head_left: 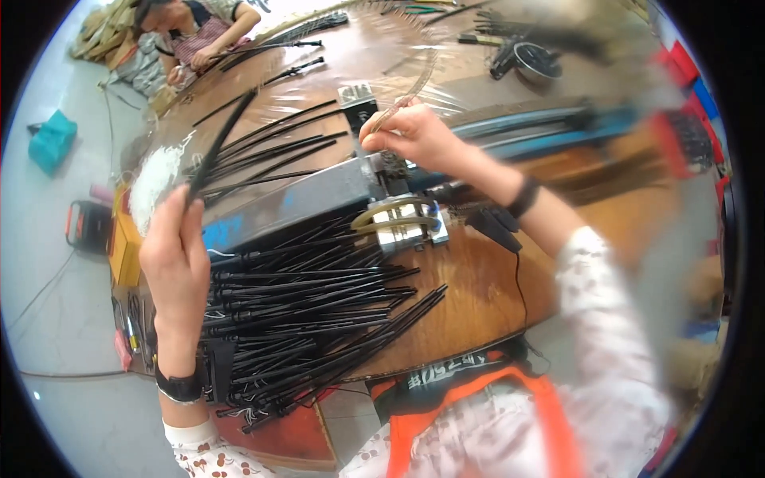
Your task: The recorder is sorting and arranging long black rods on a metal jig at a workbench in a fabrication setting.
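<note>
My left hand (pixel 174 251) is closed on a slim black rod (pixel 221 143), which points up and away over the table. My right hand (pixel 418 137) pinches a thin, curved, see-through strip (pixel 418 86) above the middle of the table. Just below it stands a small metal clamp-like device (pixel 402 223) with yellowish air tubes. A long grey metal beam (pixel 295 195) runs left from this device. In front of the beam lies a big pile of black rods (pixel 319 307), some with thin white wires at their left ends. More black rods (pixel 279 151) lie beyond the beam.
At the far left a co-worker (pixel 195 36) handles dark rods. White threads (pixel 159 183) are heaped near a yellow box (pixel 126 248) at the table's left. A round black-rimmed dish (pixel 535 62) stands at the back right. A black cable (pixel 519 291) hangs over the wooden tabletop (pixel 478 295).
</note>
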Motion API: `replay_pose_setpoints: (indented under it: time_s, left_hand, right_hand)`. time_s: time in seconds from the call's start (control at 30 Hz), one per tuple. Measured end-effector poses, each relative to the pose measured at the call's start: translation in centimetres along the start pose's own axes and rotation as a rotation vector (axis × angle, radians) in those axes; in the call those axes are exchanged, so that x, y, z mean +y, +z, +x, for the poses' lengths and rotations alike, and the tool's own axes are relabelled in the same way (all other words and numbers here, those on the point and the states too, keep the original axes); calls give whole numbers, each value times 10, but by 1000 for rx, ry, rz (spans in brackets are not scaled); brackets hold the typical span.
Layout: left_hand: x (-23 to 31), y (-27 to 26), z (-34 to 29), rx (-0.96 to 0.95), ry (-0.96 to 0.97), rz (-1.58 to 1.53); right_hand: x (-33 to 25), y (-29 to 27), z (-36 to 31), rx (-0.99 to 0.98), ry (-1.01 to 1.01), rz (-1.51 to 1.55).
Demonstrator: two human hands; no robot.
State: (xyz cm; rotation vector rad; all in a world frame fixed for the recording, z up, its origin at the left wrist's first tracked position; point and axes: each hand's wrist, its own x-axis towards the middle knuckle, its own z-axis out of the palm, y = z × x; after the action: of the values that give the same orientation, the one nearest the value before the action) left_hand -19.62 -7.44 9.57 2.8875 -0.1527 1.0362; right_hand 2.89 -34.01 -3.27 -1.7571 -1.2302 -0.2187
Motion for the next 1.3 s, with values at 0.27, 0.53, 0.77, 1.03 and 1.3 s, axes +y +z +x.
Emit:
replay_pose_setpoints:
  time_s: [0.27, 0.53, 0.77, 1.03, 1.3]
  left_hand:
    - [-35, -7, -58, -96, -121, 35]
    - [-54, 24, -53, -171, -163, 23]
    - [6, 141, 2, -248, 169, -138]
    - [15, 192, 7, -294, 187, -207]
    - [23, 194, 3, -181, 57, -410]
  right_hand:
    - [9, 33, 22, -117, -71, -246]
    - [38, -36, -30, -9, -240, -786]
    - [97, -206, -163, 72, 112, -945]
    - [116, -214, -184, 84, 117, -944]
    - [120, -220, -194, 72, 53, -999]
